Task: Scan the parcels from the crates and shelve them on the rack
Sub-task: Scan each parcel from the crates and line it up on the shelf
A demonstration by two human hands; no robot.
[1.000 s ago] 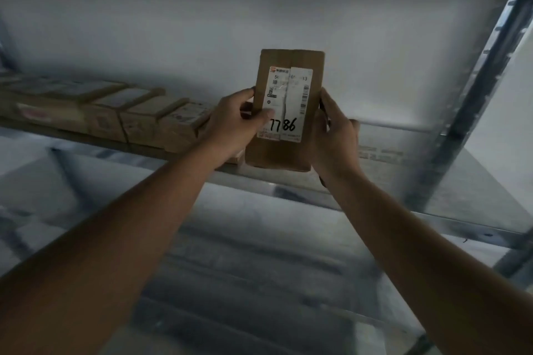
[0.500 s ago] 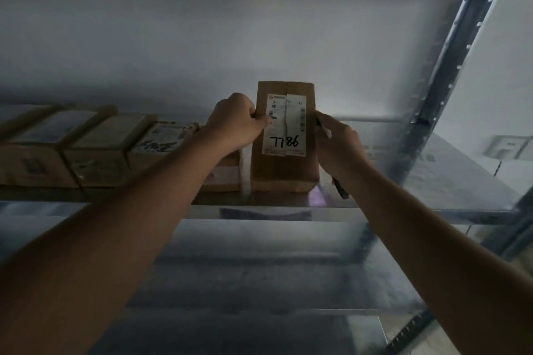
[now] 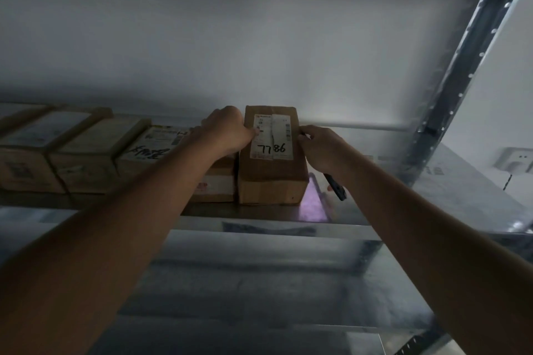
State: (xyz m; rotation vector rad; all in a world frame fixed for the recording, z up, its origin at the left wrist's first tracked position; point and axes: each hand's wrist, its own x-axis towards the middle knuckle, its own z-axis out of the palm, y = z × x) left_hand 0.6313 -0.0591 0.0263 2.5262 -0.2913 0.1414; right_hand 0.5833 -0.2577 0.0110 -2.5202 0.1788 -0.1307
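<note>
Both hands grip a brown cardboard parcel [image 3: 271, 164] on the grey metal rack shelf [image 3: 360, 210]: left hand [image 3: 227, 131] on its left edge, right hand [image 3: 320, 147] on its right, also holding a dark pen-like object [image 3: 336, 187].

A brown cardboard parcel [image 3: 271, 158] lies flat on the metal rack shelf [image 3: 288, 229] near its front edge, white label up with "7786" handwritten. It sits at the right end of a row of parcels [image 3: 86, 150], touching its neighbour.
</note>
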